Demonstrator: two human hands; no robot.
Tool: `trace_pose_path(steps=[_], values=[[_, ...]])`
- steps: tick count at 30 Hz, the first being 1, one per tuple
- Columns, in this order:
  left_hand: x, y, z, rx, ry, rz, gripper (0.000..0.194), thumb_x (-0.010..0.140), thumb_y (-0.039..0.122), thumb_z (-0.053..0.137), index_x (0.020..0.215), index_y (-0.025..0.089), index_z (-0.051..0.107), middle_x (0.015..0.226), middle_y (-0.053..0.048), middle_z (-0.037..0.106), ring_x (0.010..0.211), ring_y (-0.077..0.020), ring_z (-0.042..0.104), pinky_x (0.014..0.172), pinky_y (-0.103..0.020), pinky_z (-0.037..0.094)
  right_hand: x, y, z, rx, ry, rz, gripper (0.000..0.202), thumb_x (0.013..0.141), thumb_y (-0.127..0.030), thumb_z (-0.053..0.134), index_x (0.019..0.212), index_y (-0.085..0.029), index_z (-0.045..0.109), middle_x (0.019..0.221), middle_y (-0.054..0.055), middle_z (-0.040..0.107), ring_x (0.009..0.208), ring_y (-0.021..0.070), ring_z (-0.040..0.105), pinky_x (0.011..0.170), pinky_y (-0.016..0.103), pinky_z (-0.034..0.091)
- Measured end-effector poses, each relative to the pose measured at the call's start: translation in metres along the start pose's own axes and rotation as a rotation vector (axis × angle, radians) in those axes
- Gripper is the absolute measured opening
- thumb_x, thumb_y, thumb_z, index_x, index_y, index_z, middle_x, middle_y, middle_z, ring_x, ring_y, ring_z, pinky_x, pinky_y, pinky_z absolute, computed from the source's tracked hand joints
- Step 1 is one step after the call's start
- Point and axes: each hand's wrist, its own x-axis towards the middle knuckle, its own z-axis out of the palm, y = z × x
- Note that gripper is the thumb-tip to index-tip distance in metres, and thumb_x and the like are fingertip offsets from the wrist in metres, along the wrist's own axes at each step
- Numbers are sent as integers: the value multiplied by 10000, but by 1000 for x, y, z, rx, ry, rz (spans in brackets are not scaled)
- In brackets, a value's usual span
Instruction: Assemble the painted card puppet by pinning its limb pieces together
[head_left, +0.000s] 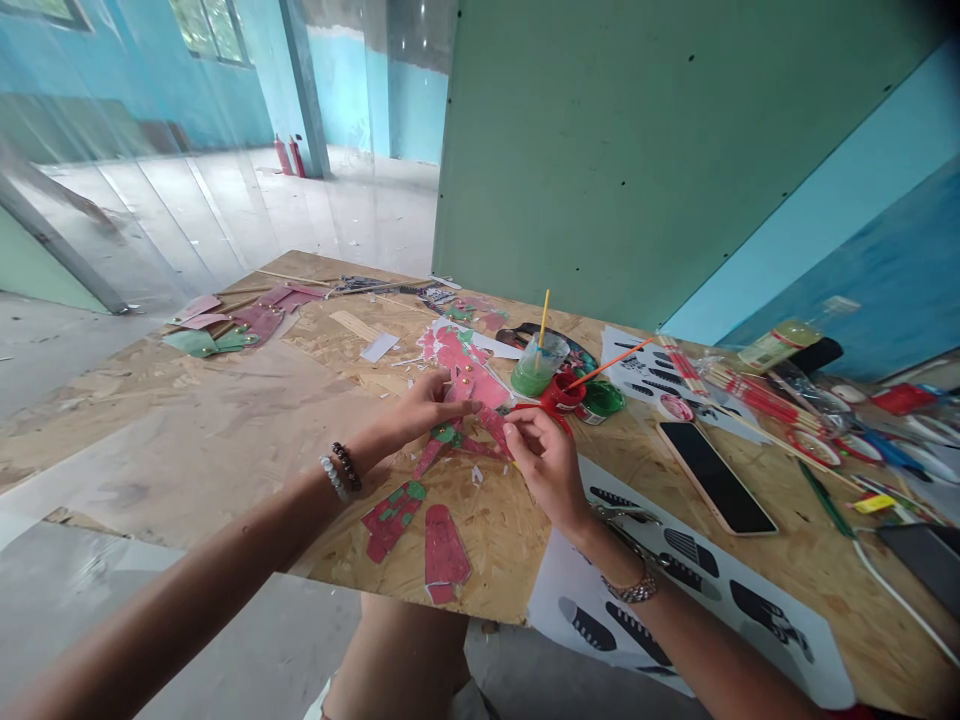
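Note:
A jointed paper puppet (pixel 487 388), painted pinkish red and green with small brass fasteners, lies on the board table. My left hand (pixel 420 412) grips it from the left, the thumb stretched across its lower body. From the right, my right hand (pixel 546 465) pinches the puppet's edge between thumb and fingertips; any small part inside that pinch is hidden. Nearer to me lie two loose cut-outs: a red and green piece (pixel 394 518) and a plain red piece (pixel 445 550).
A cloudy cup (pixel 537 368) with a yellow brush stands beside red (pixel 562 393) and green (pixel 601 400) paint jars. At right lie a phone (pixel 716 478), printed shoe sheets (pixel 600 620) and bundled sticks (pixel 765 395). More painted pieces (pixel 259 318) lie far left.

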Motion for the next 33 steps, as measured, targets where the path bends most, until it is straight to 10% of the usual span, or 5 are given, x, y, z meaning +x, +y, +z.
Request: trace_pose_path(steps=[13,21,33], values=[[1,-5,2,-112,-96,-36,540,676,438,877,779,227,391,633,62,511,582,-125,560,501,-241,325,1,-3,1,-30,33,-15,203,912,-406,648,921,-208,604,688,1,622,613,158,593,549,267,459],[1,-5,1,-3,25,28,539,643,406,899,713,213,400,626,87,362,549,-73,338,495,-242,264,0,-4,0,-42,-9,22,219,906,-433,617,892,-224,554,640,-38,509,567,140,493,526,254,399],[3,-10,-3,-40,-53,-19,463,688,447,862,797,196,488,651,51,560,580,-120,540,514,-233,358,10,-7,-6,103,-144,157,303,817,-495,661,816,-216,542,647,-39,532,579,129,484,551,247,400]])
